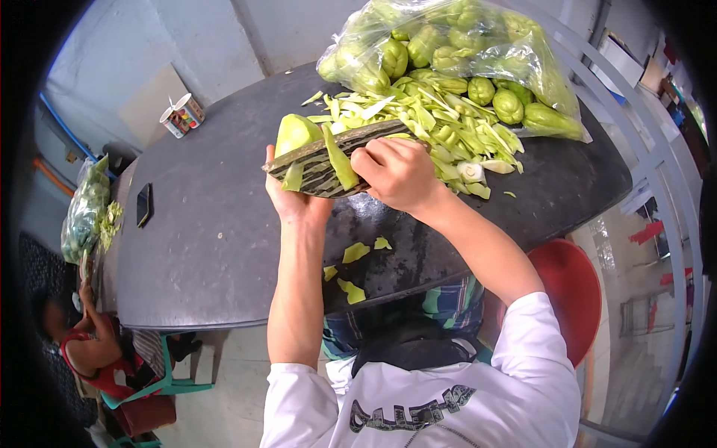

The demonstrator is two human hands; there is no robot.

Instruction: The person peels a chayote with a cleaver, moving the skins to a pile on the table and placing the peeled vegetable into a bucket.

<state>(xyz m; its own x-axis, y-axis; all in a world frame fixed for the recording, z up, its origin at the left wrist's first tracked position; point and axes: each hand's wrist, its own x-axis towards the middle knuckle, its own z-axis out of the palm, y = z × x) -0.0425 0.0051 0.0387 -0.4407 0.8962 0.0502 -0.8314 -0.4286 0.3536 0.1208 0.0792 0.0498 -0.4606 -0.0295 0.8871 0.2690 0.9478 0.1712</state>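
Observation:
A pale green, peeled-looking chayote rests in my left hand, its lower part hidden behind a broad knife with a dark striped blade. My right hand is closed round the knife's handle end, which the fingers mostly cover. Against the face of the blade hangs a long strip of green peel, with a smaller piece of peel beside it. Both hands are above the dark table. Just beyond them spreads a heap of green peelings.
A clear plastic bag of chayotes lies at the table's far side. Several peel scraps lie near the front edge. Two cups and a phone are at the left. Another person sits lower left; a red stool stands at right.

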